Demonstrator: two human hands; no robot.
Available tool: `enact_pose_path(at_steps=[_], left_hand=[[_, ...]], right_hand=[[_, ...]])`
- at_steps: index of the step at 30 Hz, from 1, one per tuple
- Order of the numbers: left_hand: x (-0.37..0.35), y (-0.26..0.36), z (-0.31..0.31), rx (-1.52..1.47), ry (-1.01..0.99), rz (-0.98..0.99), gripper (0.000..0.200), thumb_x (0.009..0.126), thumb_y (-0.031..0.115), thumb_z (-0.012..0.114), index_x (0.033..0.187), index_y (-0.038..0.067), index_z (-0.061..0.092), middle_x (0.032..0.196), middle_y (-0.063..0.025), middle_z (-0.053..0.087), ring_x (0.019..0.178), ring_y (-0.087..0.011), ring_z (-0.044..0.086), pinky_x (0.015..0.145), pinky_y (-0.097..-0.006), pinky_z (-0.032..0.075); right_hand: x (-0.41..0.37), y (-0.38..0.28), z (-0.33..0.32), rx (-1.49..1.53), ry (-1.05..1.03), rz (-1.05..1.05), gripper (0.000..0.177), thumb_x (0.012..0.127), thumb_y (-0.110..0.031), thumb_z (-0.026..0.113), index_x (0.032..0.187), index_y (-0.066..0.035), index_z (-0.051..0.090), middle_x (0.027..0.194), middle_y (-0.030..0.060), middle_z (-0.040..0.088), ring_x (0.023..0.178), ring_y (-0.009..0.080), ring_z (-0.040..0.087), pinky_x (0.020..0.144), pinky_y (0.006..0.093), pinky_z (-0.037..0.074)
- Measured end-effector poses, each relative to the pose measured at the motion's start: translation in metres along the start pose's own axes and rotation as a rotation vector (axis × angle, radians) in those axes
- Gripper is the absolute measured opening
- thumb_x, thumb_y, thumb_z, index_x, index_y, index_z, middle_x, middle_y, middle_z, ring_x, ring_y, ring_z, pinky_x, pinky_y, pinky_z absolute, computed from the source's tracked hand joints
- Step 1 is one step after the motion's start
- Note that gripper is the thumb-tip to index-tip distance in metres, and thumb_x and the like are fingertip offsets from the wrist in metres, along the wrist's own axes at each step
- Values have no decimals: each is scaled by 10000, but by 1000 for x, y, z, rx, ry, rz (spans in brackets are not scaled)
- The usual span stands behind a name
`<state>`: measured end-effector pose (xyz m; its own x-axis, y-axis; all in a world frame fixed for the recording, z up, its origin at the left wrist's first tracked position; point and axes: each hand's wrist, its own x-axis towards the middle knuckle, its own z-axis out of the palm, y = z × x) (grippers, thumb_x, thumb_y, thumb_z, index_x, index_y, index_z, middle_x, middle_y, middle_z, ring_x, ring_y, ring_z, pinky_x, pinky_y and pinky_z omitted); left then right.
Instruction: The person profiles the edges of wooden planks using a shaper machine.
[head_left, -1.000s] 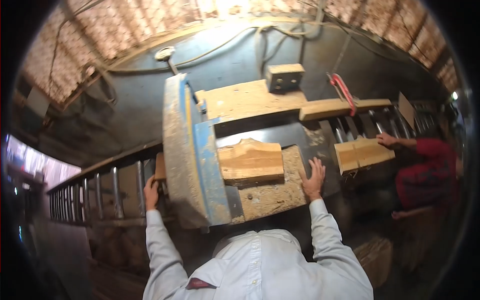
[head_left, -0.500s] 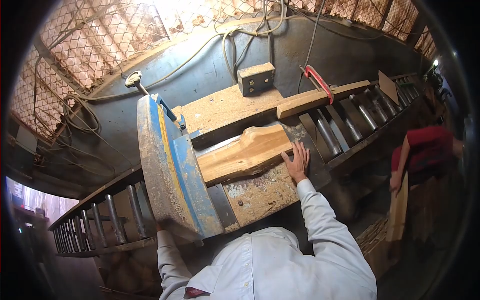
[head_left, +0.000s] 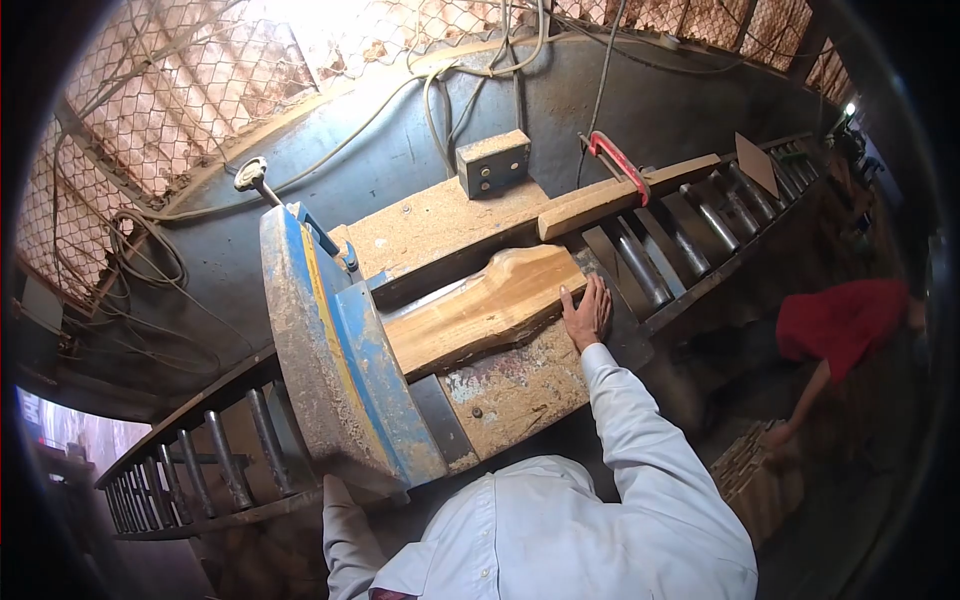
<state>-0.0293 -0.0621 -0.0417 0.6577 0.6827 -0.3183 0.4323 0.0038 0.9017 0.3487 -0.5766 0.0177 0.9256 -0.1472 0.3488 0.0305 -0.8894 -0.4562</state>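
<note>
A thick wooden board (head_left: 490, 300) with one wavy edge lies on the machine bed, its left end beside the blue, dust-covered machine housing (head_left: 335, 345). My right hand (head_left: 588, 314) rests against the board's right end, fingers stretched out and thumb apart, touching it without wrapping round it. Down at the housing's lower end, the cuff and wrist of my left arm (head_left: 345, 520) show; the fingers of that hand are hidden behind the housing. Sawdust coats the machine bed (head_left: 515, 395) in front of the board.
Roller conveyors (head_left: 690, 235) run off right and left (head_left: 215, 460). A red clamp (head_left: 620, 165) grips a wooden strip (head_left: 625, 195) along the back. A switch box (head_left: 493, 165) stands behind the board. At right, a person in red (head_left: 845, 320) bends over stacked wood (head_left: 755, 470).
The board has shifted slightly left toward the housing, with my right hand following its end. My view has moved a little. The person in red has bent lower toward the stack.
</note>
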Motion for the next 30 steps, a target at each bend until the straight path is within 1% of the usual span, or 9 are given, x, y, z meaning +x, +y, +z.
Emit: enact_pose_path(at_steps=[6, 18, 23, 30], left_hand=[[4, -3, 2, 1, -15, -3, 351, 963, 159, 497, 1261, -17, 557, 1233, -100, 605, 1098, -192, 584, 941, -301, 451], [12, -4, 5, 2, -50, 3, 357, 980, 189, 482, 1261, -20, 552, 1239, -92, 598, 1101, -184, 580, 938, -295, 451], [17, -3, 9, 0, -66, 11, 361, 987, 202, 476, 1262, -21, 550, 1241, -89, 595, 1103, -180, 579, 937, -293, 452], [20, -6, 9, -27, -109, 18, 368, 996, 220, 467, 1262, -22, 547, 1245, -84, 591, 1104, -176, 577, 935, -290, 452]], right_hand=[[3, 0, 4, -41, 27, 15, 699, 903, -488, 541, 1383, -7, 379, 1457, 156, 378, 1376, 300, 310, 1168, 442, 174], [3, -4, 2, -84, 11, 21, 702, 912, -503, 523, 1381, 1, 388, 1455, 155, 382, 1380, 299, 309, 1166, 433, 188], [4, 1, 11, -98, 40, 47, 729, 912, -520, 514, 1395, 8, 373, 1470, 152, 372, 1389, 294, 299, 1165, 425, 196], [5, 1, 11, -89, 16, 62, 698, 906, -513, 531, 1392, -34, 387, 1470, 140, 375, 1392, 290, 295, 1171, 424, 188]])
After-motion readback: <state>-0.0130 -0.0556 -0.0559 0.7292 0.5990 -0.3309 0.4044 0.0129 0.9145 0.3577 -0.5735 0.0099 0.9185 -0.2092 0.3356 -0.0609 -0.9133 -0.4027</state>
